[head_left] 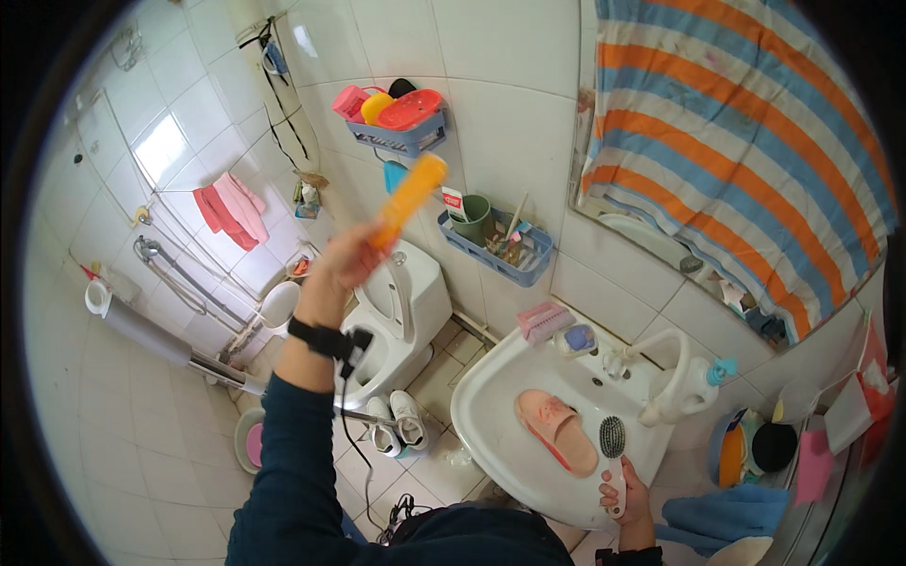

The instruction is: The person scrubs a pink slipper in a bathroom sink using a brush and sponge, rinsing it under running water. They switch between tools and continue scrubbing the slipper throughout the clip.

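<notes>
My left hand is raised above the toilet and grips a yellow-orange object, long and blurred by motion; its kind is unclear. A black strap with a cable circles that wrist. My right hand holds a hairbrush by its white handle, bristles facing up, over the front right of the white washbasin. In the basin lies a pink slipper, left of the brush. A pink packet and a small container with a blue-purple top rest on the basin's back ledge.
Behind my left forearm stands a white toilet, with white shoes on the tiled floor. Blue wall baskets hold a green cup and toiletries. Beside the faucet stands a pump bottle. A striped cloth covers the mirror.
</notes>
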`<act>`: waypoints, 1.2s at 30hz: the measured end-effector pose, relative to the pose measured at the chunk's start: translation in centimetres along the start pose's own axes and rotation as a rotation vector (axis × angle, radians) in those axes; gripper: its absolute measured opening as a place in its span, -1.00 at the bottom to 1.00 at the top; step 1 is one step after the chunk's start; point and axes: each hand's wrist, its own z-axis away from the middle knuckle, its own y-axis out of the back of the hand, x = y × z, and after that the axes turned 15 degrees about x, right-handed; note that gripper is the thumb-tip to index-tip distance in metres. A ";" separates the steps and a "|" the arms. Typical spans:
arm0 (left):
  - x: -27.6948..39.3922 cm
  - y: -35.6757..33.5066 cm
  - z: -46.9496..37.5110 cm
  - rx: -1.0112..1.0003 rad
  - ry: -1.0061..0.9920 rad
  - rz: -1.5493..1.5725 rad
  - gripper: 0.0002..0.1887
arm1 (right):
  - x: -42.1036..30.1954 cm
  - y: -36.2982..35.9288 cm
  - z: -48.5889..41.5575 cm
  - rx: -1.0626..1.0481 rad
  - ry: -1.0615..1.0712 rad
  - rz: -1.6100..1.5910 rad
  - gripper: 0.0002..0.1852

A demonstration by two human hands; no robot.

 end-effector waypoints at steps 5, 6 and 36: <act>9.4 0.3 -7.1 0.420 -0.131 0.065 -0.73 | 0.6 -1.4 0.6 0.005 0.004 0.031 -0.70; 10.6 0.0 -8.7 0.438 -0.146 0.042 -0.73 | 0.8 -1.6 0.7 -0.010 0.009 0.025 -0.70; 10.9 0.3 -17.4 0.556 -0.296 -0.038 -0.57 | 2.3 -2.5 0.0 0.264 0.147 0.180 -0.65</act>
